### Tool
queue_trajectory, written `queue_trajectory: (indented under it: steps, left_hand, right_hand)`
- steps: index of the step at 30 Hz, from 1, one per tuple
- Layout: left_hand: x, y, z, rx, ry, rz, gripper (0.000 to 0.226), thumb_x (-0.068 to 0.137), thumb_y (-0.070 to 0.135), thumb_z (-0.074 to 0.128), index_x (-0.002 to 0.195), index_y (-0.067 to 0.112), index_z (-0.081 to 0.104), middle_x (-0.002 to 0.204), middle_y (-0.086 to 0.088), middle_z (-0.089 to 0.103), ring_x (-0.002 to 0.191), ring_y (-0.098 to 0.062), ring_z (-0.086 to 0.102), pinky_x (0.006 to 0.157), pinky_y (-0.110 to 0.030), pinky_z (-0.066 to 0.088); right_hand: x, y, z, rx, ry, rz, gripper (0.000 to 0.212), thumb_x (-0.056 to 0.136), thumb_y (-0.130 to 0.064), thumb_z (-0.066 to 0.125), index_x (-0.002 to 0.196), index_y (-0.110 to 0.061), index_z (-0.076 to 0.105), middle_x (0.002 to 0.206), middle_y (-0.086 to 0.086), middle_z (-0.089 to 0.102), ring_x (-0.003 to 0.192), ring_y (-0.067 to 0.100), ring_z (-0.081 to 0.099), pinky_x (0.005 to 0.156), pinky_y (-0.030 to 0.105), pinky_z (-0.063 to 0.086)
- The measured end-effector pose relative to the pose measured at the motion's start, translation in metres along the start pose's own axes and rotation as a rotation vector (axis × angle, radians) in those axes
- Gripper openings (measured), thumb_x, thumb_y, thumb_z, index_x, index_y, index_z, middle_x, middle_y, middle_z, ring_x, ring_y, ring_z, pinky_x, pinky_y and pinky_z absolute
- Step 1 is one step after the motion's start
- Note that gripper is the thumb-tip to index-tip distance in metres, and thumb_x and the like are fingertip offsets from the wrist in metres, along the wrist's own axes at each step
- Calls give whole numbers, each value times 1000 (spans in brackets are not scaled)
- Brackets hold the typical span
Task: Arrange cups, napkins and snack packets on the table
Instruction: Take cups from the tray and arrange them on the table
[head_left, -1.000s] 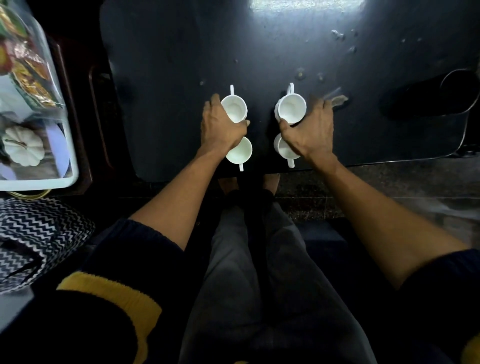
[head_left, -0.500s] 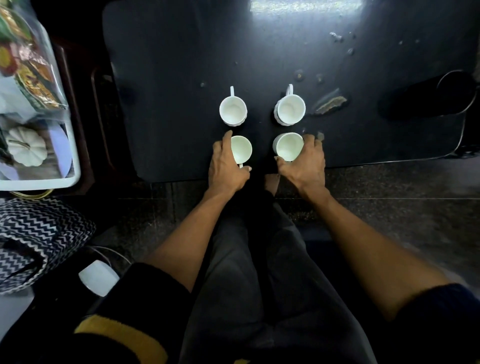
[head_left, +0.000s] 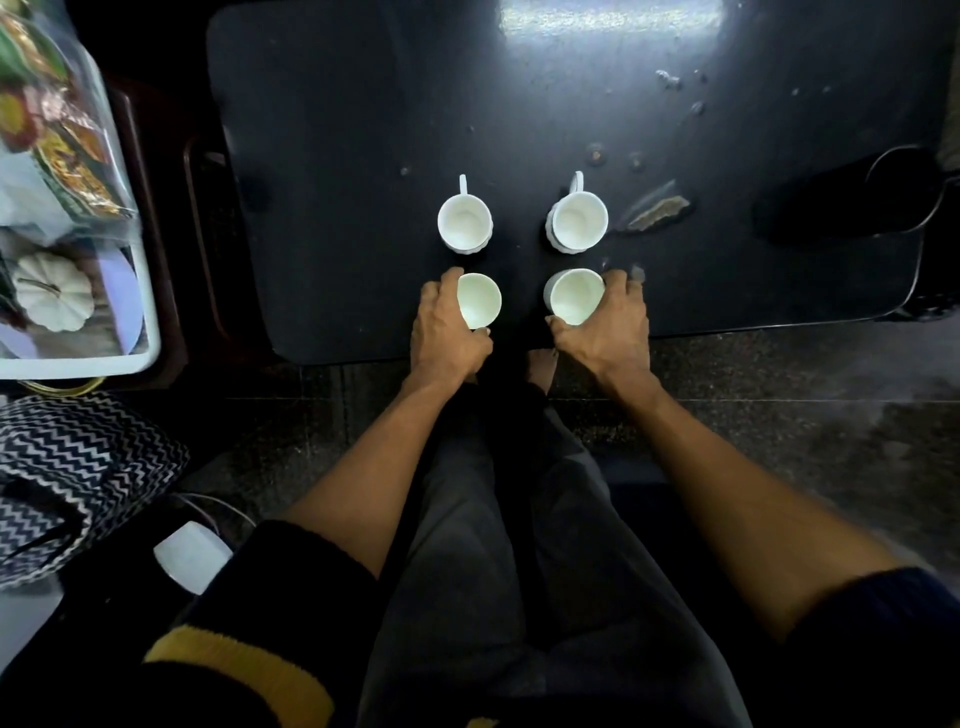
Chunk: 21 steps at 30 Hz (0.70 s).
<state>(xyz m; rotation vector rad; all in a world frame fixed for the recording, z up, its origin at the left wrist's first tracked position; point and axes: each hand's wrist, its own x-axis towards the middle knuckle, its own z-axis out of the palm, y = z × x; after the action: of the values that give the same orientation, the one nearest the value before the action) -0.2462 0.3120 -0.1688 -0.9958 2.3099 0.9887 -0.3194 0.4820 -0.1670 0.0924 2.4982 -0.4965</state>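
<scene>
Several white cups stand in a square on the black table. The far left cup and far right cup stand free with their handles pointing away from me. My left hand is wrapped around the near left cup, fingers on its left side and thumb at its near side. Around the near right cup my right hand grips from the right and near sides. Colourful snack packets lie in a clear bag at the far left. I see no napkins.
A white tray at the left holds a small white pumpkin and the bag. A zigzag-patterned bag and a white charger lie on the floor. A chipped patch marks the table right of the cups.
Both hands have drawn back from the far cups toward the table's near edge and now grip the two near cups, turned so that their handles no longer show.
</scene>
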Motion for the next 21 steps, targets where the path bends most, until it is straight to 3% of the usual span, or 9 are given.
queue_trajectory:
  steps: [4, 9, 14, 21]
  left_hand:
    - [3, 0, -3, 19, -38, -36, 89, 71, 21, 84, 146, 23, 37, 140, -5, 44, 127, -30, 51, 95, -45, 46]
    - [6, -2, -4, 16, -52, -31, 88, 71, 22, 85, 146, 24, 39, 141, -3, 44, 128, -28, 50, 95, -44, 46]
    - [6, -3, -2, 14, -53, -23, 83, 73, 19, 84, 144, 23, 42, 137, -5, 47, 126, -28, 51, 92, -40, 45]
    - [8, -4, -2, 9, -58, -19, 85, 72, 19, 85, 145, 22, 41, 136, -6, 47, 125, -29, 50, 93, -41, 45]
  right_hand:
    - [7, -7, -6, 29, 81, -38, 87, 67, -57, 72, 131, -4, 46, 129, 17, 47, 118, 38, 50, 96, 48, 48]
    - [41, -25, -22, 31, 88, -155, 79, 71, -49, 75, 130, -6, 45, 128, 16, 48, 121, 35, 47, 96, 45, 46]
    - [65, -37, -33, -38, 27, -181, 62, 78, -28, 71, 132, -6, 49, 131, 18, 50, 118, 37, 52, 91, 40, 45]
    - [64, -32, -35, -20, 38, -209, 65, 77, -34, 72, 131, -6, 50, 128, 17, 53, 117, 36, 53, 88, 34, 42]
